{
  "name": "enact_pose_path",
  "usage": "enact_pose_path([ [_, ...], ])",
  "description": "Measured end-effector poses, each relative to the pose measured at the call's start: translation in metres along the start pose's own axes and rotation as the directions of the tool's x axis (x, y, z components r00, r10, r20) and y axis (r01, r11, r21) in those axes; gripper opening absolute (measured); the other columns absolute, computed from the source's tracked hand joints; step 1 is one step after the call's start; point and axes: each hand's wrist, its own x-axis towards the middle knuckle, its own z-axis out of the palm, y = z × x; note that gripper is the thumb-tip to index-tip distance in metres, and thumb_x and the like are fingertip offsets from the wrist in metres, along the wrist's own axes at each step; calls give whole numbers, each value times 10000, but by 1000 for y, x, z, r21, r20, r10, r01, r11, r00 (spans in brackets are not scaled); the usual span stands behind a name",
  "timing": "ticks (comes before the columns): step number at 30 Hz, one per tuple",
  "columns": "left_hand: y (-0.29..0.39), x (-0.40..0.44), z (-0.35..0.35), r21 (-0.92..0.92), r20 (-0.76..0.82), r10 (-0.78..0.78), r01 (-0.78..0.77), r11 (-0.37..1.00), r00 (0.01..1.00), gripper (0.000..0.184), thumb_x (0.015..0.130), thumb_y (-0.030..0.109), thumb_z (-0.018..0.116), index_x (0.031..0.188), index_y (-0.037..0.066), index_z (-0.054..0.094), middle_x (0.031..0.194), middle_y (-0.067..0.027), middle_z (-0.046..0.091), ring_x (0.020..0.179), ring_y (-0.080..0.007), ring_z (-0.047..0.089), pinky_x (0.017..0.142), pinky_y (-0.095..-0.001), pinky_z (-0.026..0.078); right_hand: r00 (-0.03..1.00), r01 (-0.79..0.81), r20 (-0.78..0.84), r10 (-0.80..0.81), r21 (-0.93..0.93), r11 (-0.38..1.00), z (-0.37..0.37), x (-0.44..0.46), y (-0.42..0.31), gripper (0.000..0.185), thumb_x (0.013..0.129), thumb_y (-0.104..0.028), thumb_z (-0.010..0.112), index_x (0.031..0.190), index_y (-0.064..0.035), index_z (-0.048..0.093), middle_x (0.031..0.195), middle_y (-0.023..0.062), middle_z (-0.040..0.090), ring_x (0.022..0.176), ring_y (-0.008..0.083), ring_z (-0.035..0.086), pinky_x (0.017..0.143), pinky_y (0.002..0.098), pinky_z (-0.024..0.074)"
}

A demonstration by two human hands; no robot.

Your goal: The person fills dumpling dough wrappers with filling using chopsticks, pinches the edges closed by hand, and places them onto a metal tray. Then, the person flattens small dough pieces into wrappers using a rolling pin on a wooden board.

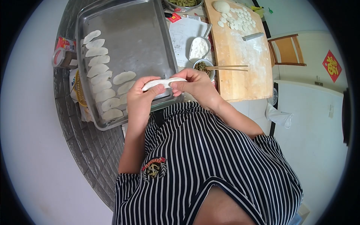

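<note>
Between my two hands, just in front of my chest, is a long folded dumpling (164, 83) of white dough. My left hand (144, 92) pinches its left end between thumb and fingers, and my right hand (193, 86) pinches its right end. Beneath and left of them lies a large metal tray (127, 41) with a long column of folded dumplings (98, 69) and a shorter column beside it. A bowl of filling (203, 66) stands just beyond my right hand, with chopsticks (228, 68) resting across its rim.
A floured wooden board (243, 84) on the right holds a dough ball (221, 6), several small dough pieces (237, 18) and a rolling pin (253, 36). A scoop of flour (199, 48) lies between tray and board. A jar (64, 58) stands left of the tray. A chair (287, 50) is at the right.
</note>
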Motion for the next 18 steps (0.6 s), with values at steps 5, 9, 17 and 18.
enact_pose_path([
  [5, 3, 0, -17, -100, 26, -82, 84, 991, 996, 275, 993, 122, 613, 1178, -80, 621, 1102, -146, 679, 972, -201, 678, 885, -334, 586, 997, -52, -41, 57, 116, 992, 2, 4, -4, 224, 958, -88, 670, 1130, 56, 671, 972, 122, 714, 831, 160, 703, 782, 267, 592],
  [9, 1, 0, -33, -163, 60, -114, 122, 979, 992, 296, 1026, 167, 567, 1180, -84, 604, 1109, -159, 675, 990, -234, 690, 898, -352, 590, 993, -108, -33, 112, 111, 988, 3, 11, 1, 256, 986, -107, 632, 1171, 67, 661, 1000, 137, 716, 861, 181, 715, 806, 274, 603],
  [17, -21, 69, -82, -113, -169, -67, 48, 992, 983, 297, 1007, 171, 599, 1156, -86, 587, 1097, -168, 667, 972, -262, 707, 917, -334, 587, 991, -127, 45, 125, 55, 990, 1, 27, 19, 401, 1013, -163, 598, 1344, 54, 534, 1253, 149, 630, 1116, 194, 650, 970, 303, 549],
  [18, -18, 81, -87, -89, -176, -58, 43, 995, 983, 304, 1002, 168, 606, 1169, -86, 585, 1099, -173, 666, 981, -265, 706, 919, -336, 586, 991, -127, 35, 126, 40, 991, -1, 26, 23, 385, 1019, -166, 589, 1335, 48, 546, 1241, 136, 638, 1108, 189, 652, 967, 300, 548],
])
